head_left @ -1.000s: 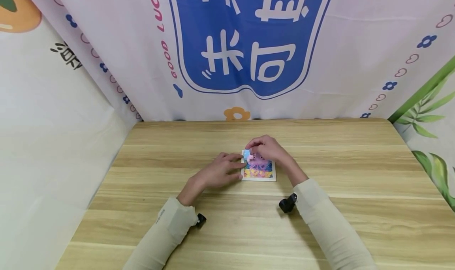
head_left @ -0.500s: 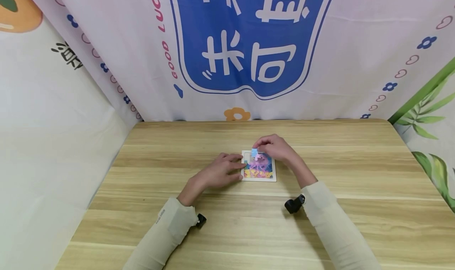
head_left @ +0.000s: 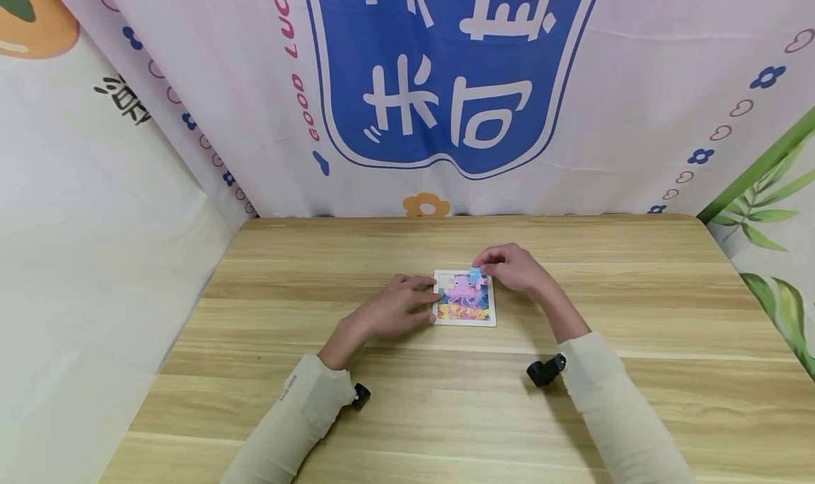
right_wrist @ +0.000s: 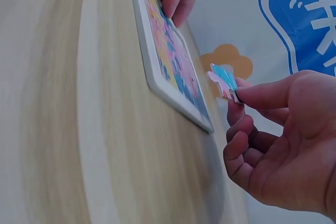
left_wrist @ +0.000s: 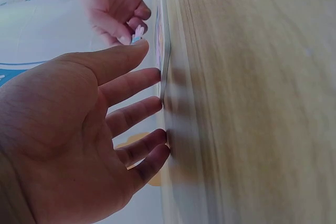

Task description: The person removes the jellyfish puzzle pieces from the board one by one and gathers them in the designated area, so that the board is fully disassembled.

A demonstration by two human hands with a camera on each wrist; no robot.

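Note:
A square jigsaw puzzle (head_left: 463,306) in a white frame lies on the table, with a pink octopus-like creature and yellow shapes on blue. At its upper left corner a pale bare patch shows. My left hand (head_left: 396,307) lies at the left edge of the frame, fingers spread and fairly straight, fingertips touching the border. Between thumb and forefinger, my right hand (head_left: 514,269) pinches a light blue and pink puzzle piece (right_wrist: 224,81). The piece is lifted over the frame's upper right part in the head view. In the right wrist view, the other right fingers are curled below it.
The wood-grain table (head_left: 407,413) runs back to a printed cloth (head_left: 356,187) hanging behind it. A white cloth wall (head_left: 114,257) stands on the left. Black wrist cameras (head_left: 546,371) stick out from both sleeves.
My right hand has pulled the blue and pink piece up from the puzzle's upper left corner and carried it right. The left hand has stayed at the frame's left edge.

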